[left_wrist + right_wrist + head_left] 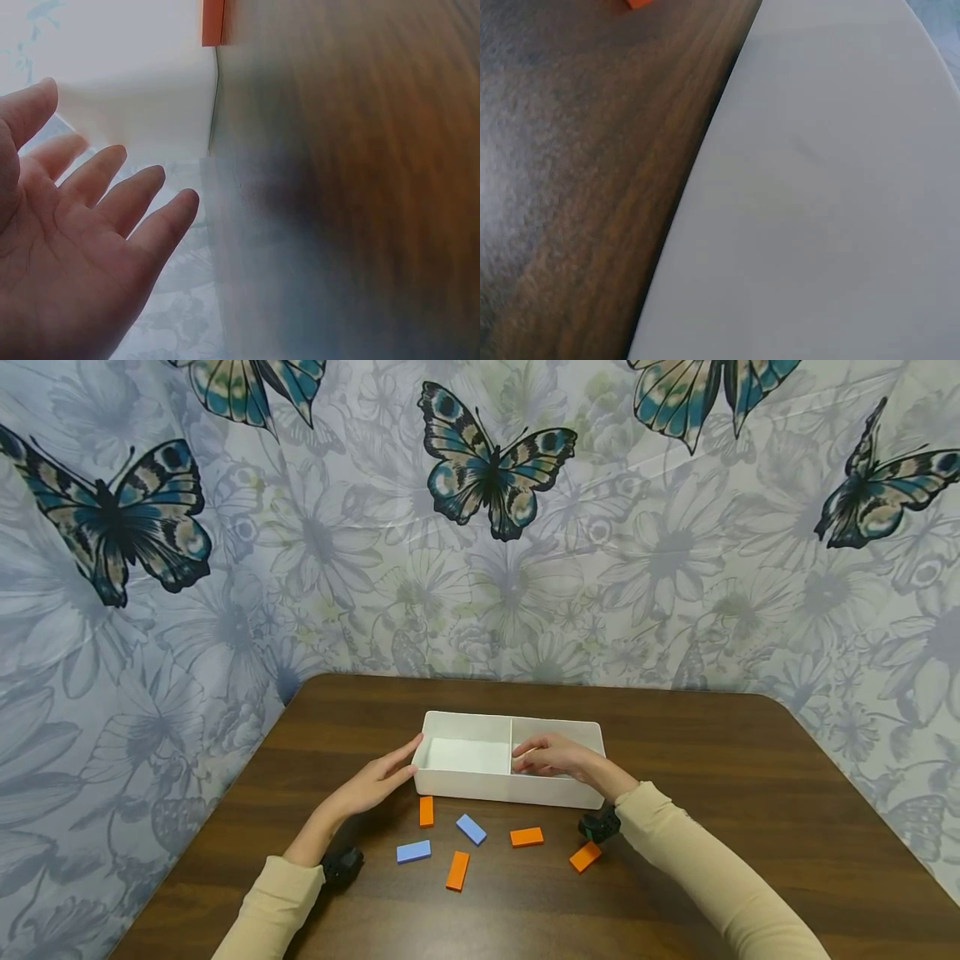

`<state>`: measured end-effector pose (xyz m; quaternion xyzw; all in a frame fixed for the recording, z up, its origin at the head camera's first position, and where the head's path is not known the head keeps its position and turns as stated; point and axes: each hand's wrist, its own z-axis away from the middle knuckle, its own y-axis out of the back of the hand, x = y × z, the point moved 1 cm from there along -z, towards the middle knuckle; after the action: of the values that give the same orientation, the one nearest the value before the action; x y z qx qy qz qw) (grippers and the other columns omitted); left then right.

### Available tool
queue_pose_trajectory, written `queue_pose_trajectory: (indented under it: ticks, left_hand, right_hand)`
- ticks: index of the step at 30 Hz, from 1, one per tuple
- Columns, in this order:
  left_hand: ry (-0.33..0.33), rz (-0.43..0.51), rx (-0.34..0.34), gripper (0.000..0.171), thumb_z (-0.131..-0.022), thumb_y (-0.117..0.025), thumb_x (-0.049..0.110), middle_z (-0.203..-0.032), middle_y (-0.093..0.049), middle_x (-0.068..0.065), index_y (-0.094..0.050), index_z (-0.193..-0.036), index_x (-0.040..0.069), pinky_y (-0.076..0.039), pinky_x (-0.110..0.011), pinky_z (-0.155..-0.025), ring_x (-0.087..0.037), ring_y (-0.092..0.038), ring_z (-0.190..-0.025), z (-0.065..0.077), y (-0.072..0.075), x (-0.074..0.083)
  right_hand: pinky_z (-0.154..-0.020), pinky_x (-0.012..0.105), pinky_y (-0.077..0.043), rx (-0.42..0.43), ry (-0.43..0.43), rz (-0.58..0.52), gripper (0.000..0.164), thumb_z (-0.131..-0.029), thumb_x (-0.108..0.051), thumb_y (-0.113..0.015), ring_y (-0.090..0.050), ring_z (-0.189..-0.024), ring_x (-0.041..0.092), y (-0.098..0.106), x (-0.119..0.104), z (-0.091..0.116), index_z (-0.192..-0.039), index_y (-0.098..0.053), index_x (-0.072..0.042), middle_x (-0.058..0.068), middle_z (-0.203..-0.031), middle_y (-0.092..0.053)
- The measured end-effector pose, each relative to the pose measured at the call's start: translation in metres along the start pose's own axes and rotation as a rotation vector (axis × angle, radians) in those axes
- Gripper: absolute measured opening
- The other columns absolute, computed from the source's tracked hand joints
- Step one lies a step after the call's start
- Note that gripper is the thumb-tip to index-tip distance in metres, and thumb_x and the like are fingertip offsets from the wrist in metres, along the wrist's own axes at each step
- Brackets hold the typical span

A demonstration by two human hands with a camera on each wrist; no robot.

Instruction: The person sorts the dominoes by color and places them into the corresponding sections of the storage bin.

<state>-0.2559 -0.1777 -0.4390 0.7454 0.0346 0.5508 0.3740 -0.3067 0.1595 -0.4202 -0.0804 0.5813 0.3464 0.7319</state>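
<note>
A white box [465,785] with a divider and two compartments stands on the table. My left hand [372,787] is at its left end, with thumb and fingertips touching or very near the wall. The left wrist view shows that hand [82,232] spread and nothing in its palm. My right hand [555,755] reaches into the right compartment, fingers bent down near the divider. Whether those fingers hold anything is hidden. In the right wrist view the box wall [810,180] fills much of the picture and the hand does not show.
In front of the box lie two blue blocks [413,852] and several orange blocks [457,871], spread apart. One orange block [426,811] lies close to the box's front wall. The brown wooden table [675,735] ends at a butterfly-patterned backdrop [495,610].
</note>
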Motion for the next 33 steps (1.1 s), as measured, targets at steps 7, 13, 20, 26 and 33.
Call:
queue_pose_trajectory:
  ticks: [7, 13, 20, 26, 33]
  left_hand:
    - [-0.016, -0.005, -0.005, 0.058, -0.101, -0.045, 0.029, -0.152, -0.019, -0.009, -0.02, -0.15, 0.013, -0.022, -0.053, -0.104, -0.032, -0.02, -0.135, -0.001, -0.001, 0.0]
    - [-0.014, -0.008, -0.006, 0.057, -0.101, -0.045, 0.028, -0.152, -0.018, -0.009, -0.02, -0.15, 0.013, -0.021, -0.053, -0.104, -0.032, -0.02, -0.135, -0.001, -0.003, -0.002]
    - [-0.01, -0.006, -0.008, 0.058, -0.101, -0.044, 0.029, -0.152, -0.018, -0.012, -0.019, -0.15, 0.012, -0.02, -0.055, -0.104, -0.034, -0.019, -0.136, 0.001, -0.003, 0.0]
    - [0.004, -0.001, 0.001, 0.059, -0.1, -0.045, 0.032, -0.152, -0.019, -0.01, -0.02, -0.15, 0.015, -0.02, -0.053, -0.105, -0.031, -0.02, -0.136, 0.002, -0.002, 0.0]
    - [-0.029, -0.002, 0.0, 0.057, -0.101, -0.044, 0.027, -0.152, -0.018, -0.012, -0.02, -0.15, 0.011, -0.02, -0.054, -0.104, -0.033, -0.019, -0.136, 0.0, 0.0, -0.001]
  right_hand:
    - [-0.085, 0.036, -0.049, 0.032, -0.026, -0.066, 0.029, -0.095, -0.005, -0.054, -0.062, -0.096, 0.025, 0.0, 0.002, 0.0, -0.121, -0.055, 0.007, 0.014, -0.104, -0.065]
    - [-0.085, 0.038, -0.049, 0.056, -0.032, -0.057, 0.029, -0.095, -0.007, -0.054, -0.061, -0.098, 0.028, -0.001, 0.003, 0.002, -0.121, -0.057, 0.005, 0.015, -0.104, -0.065]
    - [-0.095, 0.046, -0.04, 0.17, 0.101, 0.074, 0.03, -0.097, -0.01, -0.05, -0.057, -0.106, 0.032, 0.002, -0.009, 0.014, -0.122, -0.055, 0.007, 0.019, -0.112, -0.062]
    - [-0.096, 0.043, -0.039, 0.277, 0.294, 0.044, 0.027, -0.098, -0.009, -0.05, -0.056, -0.108, 0.031, -0.013, -0.024, 0.031, -0.12, -0.059, 0.003, 0.017, -0.116, -0.06]
    - [-0.091, 0.037, -0.044, 0.197, 0.527, -0.02, 0.024, -0.096, -0.007, -0.053, -0.059, -0.103, 0.028, -0.039, -0.033, 0.045, -0.117, -0.061, 0.004, 0.019, -0.113, -0.061]
